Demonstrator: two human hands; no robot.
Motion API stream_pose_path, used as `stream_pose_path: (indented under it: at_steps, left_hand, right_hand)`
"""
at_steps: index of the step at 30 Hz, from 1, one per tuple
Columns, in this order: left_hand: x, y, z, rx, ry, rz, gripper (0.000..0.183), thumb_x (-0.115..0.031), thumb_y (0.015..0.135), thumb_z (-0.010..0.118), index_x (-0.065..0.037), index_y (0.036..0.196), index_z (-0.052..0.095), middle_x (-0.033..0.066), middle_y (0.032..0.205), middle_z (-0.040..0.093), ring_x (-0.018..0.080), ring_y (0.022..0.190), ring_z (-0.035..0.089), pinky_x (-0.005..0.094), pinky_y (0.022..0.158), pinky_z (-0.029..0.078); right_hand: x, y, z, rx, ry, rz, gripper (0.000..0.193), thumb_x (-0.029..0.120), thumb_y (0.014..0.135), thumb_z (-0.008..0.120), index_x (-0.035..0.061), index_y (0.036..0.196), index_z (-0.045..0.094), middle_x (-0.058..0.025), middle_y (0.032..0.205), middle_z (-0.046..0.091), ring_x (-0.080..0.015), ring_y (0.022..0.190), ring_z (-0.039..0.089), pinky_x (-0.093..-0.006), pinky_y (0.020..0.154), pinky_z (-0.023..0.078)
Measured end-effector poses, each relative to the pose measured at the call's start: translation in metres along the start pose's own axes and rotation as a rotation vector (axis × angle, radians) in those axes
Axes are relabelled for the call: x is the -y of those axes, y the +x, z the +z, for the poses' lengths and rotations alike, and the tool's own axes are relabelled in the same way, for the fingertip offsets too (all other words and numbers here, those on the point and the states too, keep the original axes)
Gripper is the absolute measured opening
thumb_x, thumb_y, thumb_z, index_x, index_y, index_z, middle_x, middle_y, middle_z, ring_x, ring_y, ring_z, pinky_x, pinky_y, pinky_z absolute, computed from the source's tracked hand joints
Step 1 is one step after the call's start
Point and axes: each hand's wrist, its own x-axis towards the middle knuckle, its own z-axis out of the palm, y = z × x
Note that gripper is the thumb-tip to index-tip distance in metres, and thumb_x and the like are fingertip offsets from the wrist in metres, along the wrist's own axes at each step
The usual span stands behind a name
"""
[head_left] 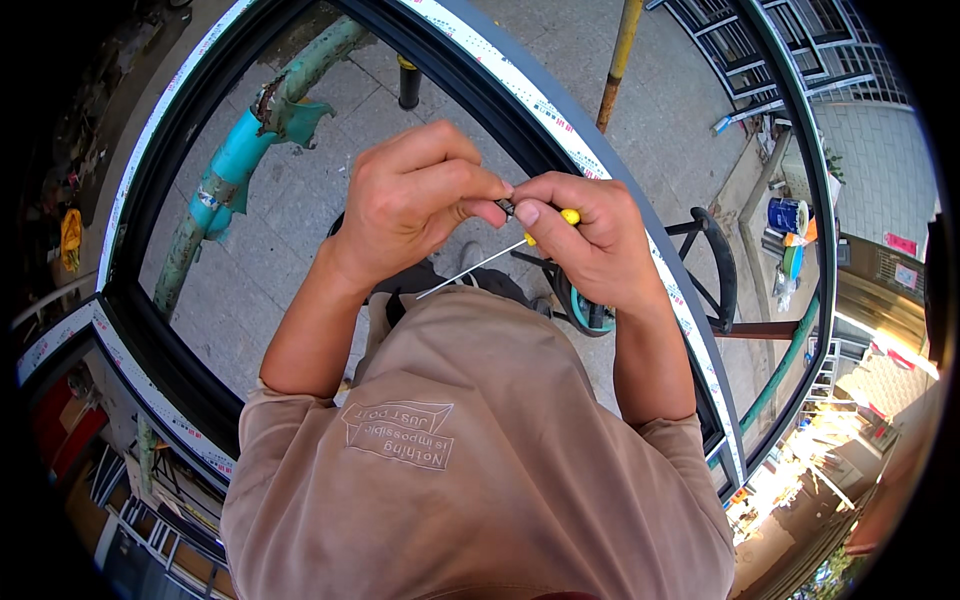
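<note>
My left hand (415, 195) and my right hand (595, 235) meet above the near part of a large window frame. Between their fingertips is a small dark metal piece (505, 208), pinched by my left thumb and forefinger; its exact kind is too small to tell. A screwdriver (475, 268) is tucked in my closed right hand. Its yellow handle shows between the fingers, and its thin shaft slants down to the left. My right thumb and forefinger also close by the small piece. The window frame (520, 85) is dark, with white printed protective film along its edges.
A peeling green pipe (240, 160) crosses beneath the frame's left opening. A rusty yellow pole (618, 65) stands beyond it. Stacked metal frames (745, 60) lie at the far right, with a blue bucket (787, 216) nearer. Dark curved metal parts (715, 270) stand at right.
</note>
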Motion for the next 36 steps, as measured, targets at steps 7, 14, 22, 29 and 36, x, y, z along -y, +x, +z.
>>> stream_pose_path:
  at_steps: [7,14,22,29,36]
  left_hand:
    - [-0.002,0.001,0.004,-0.001,0.03,0.005,0.03,-0.015,0.072,0.096,-0.01,0.1,0.085,0.0044,0.088,0.065,0.0184,0.072,0.067,0.0327,0.058,0.052]
    - [-0.006,0.004,0.006,-0.007,0.11,0.056,0.031,-0.016,0.067,0.096,-0.01,0.096,0.084,0.0041,0.085,0.066,0.0205,0.071,0.067,0.0341,0.057,0.051]
    - [-0.009,0.0,0.011,-0.028,0.09,0.075,0.028,-0.017,0.073,0.095,-0.009,0.097,0.083,0.0043,0.086,0.066,0.0202,0.072,0.064,0.0337,0.059,0.049]
    - [0.002,-0.019,0.025,-0.131,-0.442,-0.245,0.013,-0.016,0.102,0.081,-0.003,0.104,0.082,0.0048,0.094,0.067,0.0123,0.076,0.061,0.0271,0.065,0.047]
    - [0.001,-0.042,0.053,-0.132,-1.286,-0.634,0.027,-0.03,0.116,0.063,-0.004,0.117,0.07,-0.0018,0.09,0.055,0.0067,0.071,0.041,0.0242,0.064,0.035]
  right_hand:
    - [-0.004,-0.002,-0.003,0.01,-0.008,0.011,0.016,0.014,0.106,0.073,-0.0002,0.107,0.081,-0.0028,0.067,0.062,-0.0074,0.061,0.052,-0.0294,0.054,0.042]
    - [-0.002,-0.005,0.0,-0.021,-0.053,-0.016,0.013,0.012,0.103,0.072,0.0005,0.103,0.079,-0.0042,0.07,0.065,-0.0095,0.061,0.055,-0.0303,0.056,0.045]
    - [-0.002,-0.008,0.003,-0.061,-0.124,-0.024,0.011,0.009,0.099,0.073,0.0018,0.104,0.079,-0.0082,0.074,0.069,-0.0138,0.063,0.064,-0.0304,0.061,0.051]
    - [0.01,-0.008,0.007,-0.153,-0.123,-0.124,0.007,0.006,0.097,0.076,0.0029,0.102,0.079,-0.0052,0.072,0.069,-0.0104,0.059,0.061,-0.0284,0.057,0.047]
    - [0.015,-0.008,0.012,-0.291,-0.134,-0.008,0.011,0.011,0.095,0.08,0.0045,0.104,0.079,-0.0038,0.064,0.064,-0.0072,0.056,0.056,-0.0274,0.053,0.041]
